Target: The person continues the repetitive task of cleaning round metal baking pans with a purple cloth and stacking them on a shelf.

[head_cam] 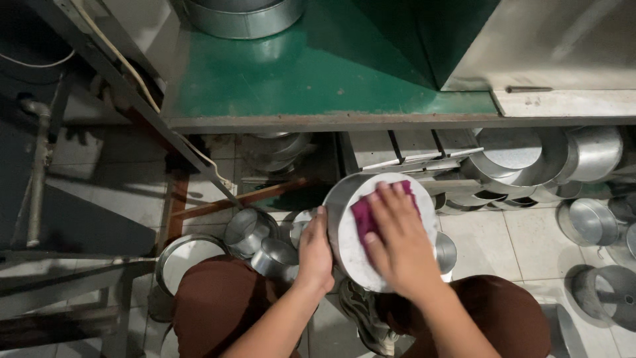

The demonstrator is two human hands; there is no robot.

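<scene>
Pan: a round metal pan (pixel 351 232) held tilted on its side above the person's lap, its pale flat bottom turned up toward the camera.
Left hand: the left hand (pixel 315 255) is clamped on the pan's left rim, thumb on the flat face, fingers hidden behind the wall.
Right hand: the right hand (pixel 397 242) lies flat on the pan's bottom, fingers spread and pressing a purple cloth (pixel 363 215) against the metal.
Cloth: mostly covered by the fingers; its edge shows at the left of them and near the fingertips.
Knees: brown trousers (pixel 212 305) show on both sides, below the pan.
Floor: more metal pots (pixel 248 232) stand on the pale tiles just left of the pan, and others (pixel 589 219) lie stacked to the right.
Table: a green table (pixel 318 73) stands above, bearing a metal tub (pixel 242 16).
</scene>
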